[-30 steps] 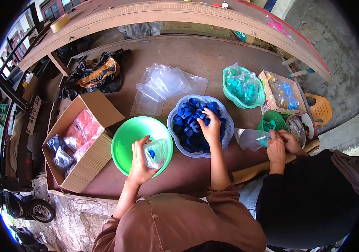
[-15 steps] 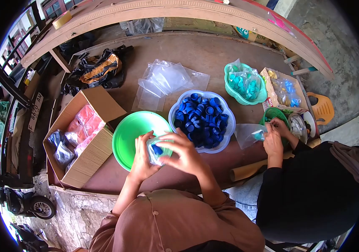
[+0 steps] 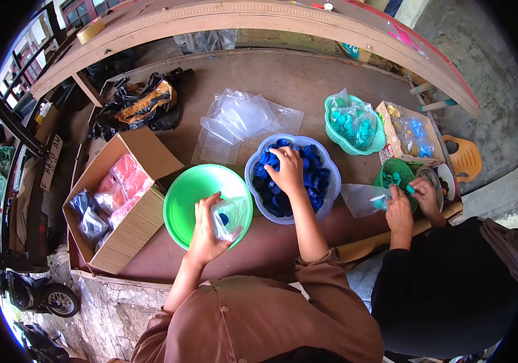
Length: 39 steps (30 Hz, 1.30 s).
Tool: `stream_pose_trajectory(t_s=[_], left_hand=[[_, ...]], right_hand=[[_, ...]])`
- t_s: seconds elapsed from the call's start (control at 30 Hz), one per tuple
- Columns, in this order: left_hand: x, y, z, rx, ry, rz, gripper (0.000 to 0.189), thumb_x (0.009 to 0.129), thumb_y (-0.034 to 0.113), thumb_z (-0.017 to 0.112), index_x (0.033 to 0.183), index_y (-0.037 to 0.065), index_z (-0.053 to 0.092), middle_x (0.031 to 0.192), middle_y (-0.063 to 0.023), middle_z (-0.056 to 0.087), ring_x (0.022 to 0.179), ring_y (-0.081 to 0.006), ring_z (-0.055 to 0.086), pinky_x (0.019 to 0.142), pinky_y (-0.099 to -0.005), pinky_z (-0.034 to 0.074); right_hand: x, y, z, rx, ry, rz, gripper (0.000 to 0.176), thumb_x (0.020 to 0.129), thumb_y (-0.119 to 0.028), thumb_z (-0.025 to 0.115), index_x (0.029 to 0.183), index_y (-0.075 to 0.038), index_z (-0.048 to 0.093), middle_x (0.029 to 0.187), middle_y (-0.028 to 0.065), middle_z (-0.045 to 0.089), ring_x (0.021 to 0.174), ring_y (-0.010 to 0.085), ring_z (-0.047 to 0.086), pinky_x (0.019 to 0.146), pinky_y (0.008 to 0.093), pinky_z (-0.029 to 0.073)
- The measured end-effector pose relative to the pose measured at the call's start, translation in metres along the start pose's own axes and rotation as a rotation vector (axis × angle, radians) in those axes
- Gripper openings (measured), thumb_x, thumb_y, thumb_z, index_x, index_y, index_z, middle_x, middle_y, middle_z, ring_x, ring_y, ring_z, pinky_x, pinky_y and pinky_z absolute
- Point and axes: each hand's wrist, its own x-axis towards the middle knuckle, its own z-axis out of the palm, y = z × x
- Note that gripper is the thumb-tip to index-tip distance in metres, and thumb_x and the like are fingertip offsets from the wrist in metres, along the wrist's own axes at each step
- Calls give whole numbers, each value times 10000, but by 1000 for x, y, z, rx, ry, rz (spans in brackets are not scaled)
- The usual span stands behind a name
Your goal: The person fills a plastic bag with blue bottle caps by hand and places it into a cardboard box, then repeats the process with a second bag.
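Note:
My left hand (image 3: 203, 227) grips a clear plastic bag (image 3: 234, 212) above the green basin (image 3: 176, 187). Inside that bag shows a dark blue bottle cap (image 3: 224, 218). Over the light blue basket (image 3: 333, 181), my right hand (image 3: 287, 171) reaches into the heap of blue bottle caps (image 3: 314, 180). Its thumb and fingers are closed around a cap at the heap's left side, partly hidden by the fingers.
Flat clear bags (image 3: 244, 118) lie behind the basket. A cardboard box (image 3: 122, 242) of filled bags stands left, near a black plastic bundle (image 3: 144, 103). At right, a co-worker's hands (image 3: 399, 212) work by a green basket (image 3: 395, 163); a teal basket (image 3: 356, 145) holds bagged caps.
My right hand has moved from the plastic bag to the blue caps in the basket. My left hand keeps the bag over the basin. The co-worker's hands have moved apart.

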Motion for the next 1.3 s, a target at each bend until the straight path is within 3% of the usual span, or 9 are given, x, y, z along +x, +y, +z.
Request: stream_pose_trajectory(t_s=[0.2,0.4,0.47,0.53,0.73,0.93,1.0,1.17,1.3], left_hand=[[-2,-4,-1,29,23,0,815,547,82,747,1241,-5,328,1071,-185,446,996,-339,430,893,-417,355],[-1,-1,2,15,0,3,814,550,82,744,1243,-6,325,1070,-185,443,993,-342,429,887,-414,359],[-1,-1,1,19,-2,15,813,553,85,743,1243,-6,325,1068,-185,442,989,-343,430,883,-416,361],[0,-1,1,18,9,28,811,555,81,739,1246,-6,323,1065,-183,442,984,-343,432,880,-418,364],[0,-1,3,36,-7,43,813,549,76,736,1245,-6,324,1065,-186,442,992,-347,433,883,-422,365],[2,5,3,19,-18,15,811,544,64,737,1241,-7,328,1071,-189,443,995,-351,436,882,-426,366],[0,0,7,-3,-20,22,813,543,66,739,1240,-7,329,1072,-189,444,998,-349,436,884,-425,364],[-1,-3,6,28,-2,-6,793,571,100,751,1235,-11,331,1072,-190,447,1005,-341,430,894,-422,355],[2,0,2,36,2,-13,793,578,113,756,1234,-14,330,1069,-189,447,998,-342,430,892,-419,355]], right_hand=[[1,-6,-3,-408,-183,339,465,568,-332,765,935,-131,564,943,94,562,922,285,504,784,443,365],[-21,13,-1,-283,54,138,349,619,-283,739,899,-118,612,901,62,598,925,277,516,800,447,352],[-24,15,-7,43,104,196,379,655,-224,722,1002,-117,615,980,81,610,951,267,540,832,394,381],[-26,5,-18,998,-58,568,370,776,-89,621,1133,-25,549,1099,95,583,1059,187,526,946,307,358],[-36,-38,-52,1508,-93,310,420,780,-42,566,1172,-17,417,1169,135,526,1128,211,472,999,334,295],[-54,-105,-58,1006,-92,155,308,762,-163,639,1005,-4,535,1098,143,547,1016,228,531,927,374,371],[-53,-120,-61,319,-177,-316,200,767,-137,624,955,-68,613,1127,132,537,1046,293,512,913,381,372],[-47,-80,-49,507,-3,15,163,767,-88,607,922,-38,619,1005,134,587,959,290,553,842,371,414],[-53,-3,-42,-91,111,125,153,700,-87,626,850,-117,634,767,76,577,752,287,557,652,415,418]])
